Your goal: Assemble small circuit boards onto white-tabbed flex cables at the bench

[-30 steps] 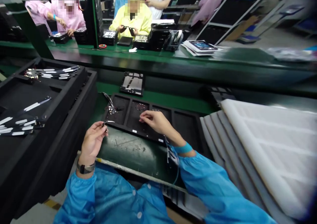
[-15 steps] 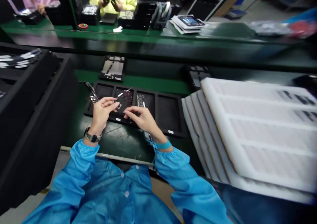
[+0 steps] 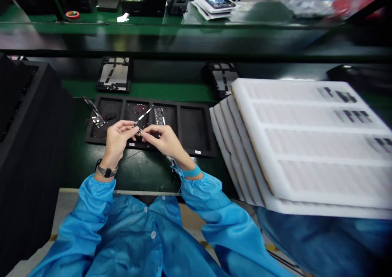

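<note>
Left hand [image 3: 119, 137] and, apparently, right hand [image 3: 165, 140] pinch a strip [image 3: 144, 114] over a tray [image 3: 192, 122], between black stack [image 3: 36, 134] and white stack [image 3: 321, 175].

The tray [image 3: 193, 123] looks like matt foam, the worktop [image 3: 143, 173] smooth and glossy.

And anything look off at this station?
Mildly: the cable bundle sticks out over the left rim of the black tray rather than lying wholly inside, and small reddish bits are scattered in the next compartment. No damage visible.
</note>
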`<state>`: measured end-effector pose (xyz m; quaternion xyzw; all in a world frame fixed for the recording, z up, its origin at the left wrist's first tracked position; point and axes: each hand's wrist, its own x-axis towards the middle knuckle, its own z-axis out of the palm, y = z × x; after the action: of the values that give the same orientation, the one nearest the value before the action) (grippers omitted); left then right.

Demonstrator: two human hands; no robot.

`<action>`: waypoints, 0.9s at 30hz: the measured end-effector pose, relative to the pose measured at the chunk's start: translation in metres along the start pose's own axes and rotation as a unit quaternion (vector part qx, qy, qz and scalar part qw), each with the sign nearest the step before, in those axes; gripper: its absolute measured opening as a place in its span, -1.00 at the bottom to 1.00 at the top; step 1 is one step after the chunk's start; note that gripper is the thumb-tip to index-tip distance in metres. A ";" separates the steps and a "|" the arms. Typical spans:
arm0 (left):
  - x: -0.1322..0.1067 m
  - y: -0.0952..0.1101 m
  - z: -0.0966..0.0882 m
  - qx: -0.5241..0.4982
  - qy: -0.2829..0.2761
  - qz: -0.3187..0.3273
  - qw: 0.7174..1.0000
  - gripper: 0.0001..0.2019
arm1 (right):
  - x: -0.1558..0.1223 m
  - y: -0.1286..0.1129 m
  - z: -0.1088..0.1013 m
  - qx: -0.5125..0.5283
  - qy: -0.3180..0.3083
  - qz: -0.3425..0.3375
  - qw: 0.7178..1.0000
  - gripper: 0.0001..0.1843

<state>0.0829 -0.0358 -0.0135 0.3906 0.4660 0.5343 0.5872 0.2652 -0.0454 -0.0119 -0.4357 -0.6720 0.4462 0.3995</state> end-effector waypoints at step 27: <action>-0.003 -0.001 -0.002 0.009 -0.023 -0.025 0.999 -0.62 | -0.002 0.005 0.002 0.131 -0.009 0.081 0.988 -0.62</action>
<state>0.0816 -0.0392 -0.0147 0.3965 0.4667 0.5059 0.6075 0.2653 -0.0462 -0.0176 -0.4286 -0.5733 0.5653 0.4098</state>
